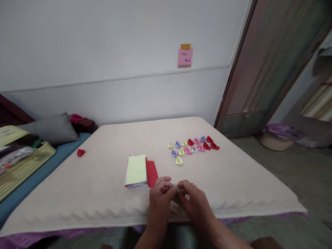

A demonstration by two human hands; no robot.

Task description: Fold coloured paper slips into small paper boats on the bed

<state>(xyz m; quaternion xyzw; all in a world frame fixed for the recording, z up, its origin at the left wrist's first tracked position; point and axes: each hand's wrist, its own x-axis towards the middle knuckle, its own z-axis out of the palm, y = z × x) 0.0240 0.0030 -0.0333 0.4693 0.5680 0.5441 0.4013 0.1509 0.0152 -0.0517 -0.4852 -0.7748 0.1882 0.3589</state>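
Note:
Close to the table's front edge, my left hand (pixel 162 195) and my right hand (pixel 193 199) meet with their fingertips pinched on a small pale green folded paper (pixel 176 187). Most of that paper is hidden behind my fingers. Left of my hands lies a stack of coloured paper (pixel 136 169) with a pale yellow-green sheet on top. A red sheet (pixel 151 173) sticks out from the stack's right side, close to my left hand. Beyond my right hand, several small folded paper pieces (pixel 187 150) in yellow, purple, pink, white and red sit in uneven rows.
A cream cloth (pixel 103 193) covers the table. One red folded paper (pixel 81 153) lies at its left. Further left are a grey pillow (pixel 52 129) and a yellow box (pixel 26 159) with items in it. A pink note (pixel 185 57) is taped to the wall. A lined bin (pixel 278 136) stands right.

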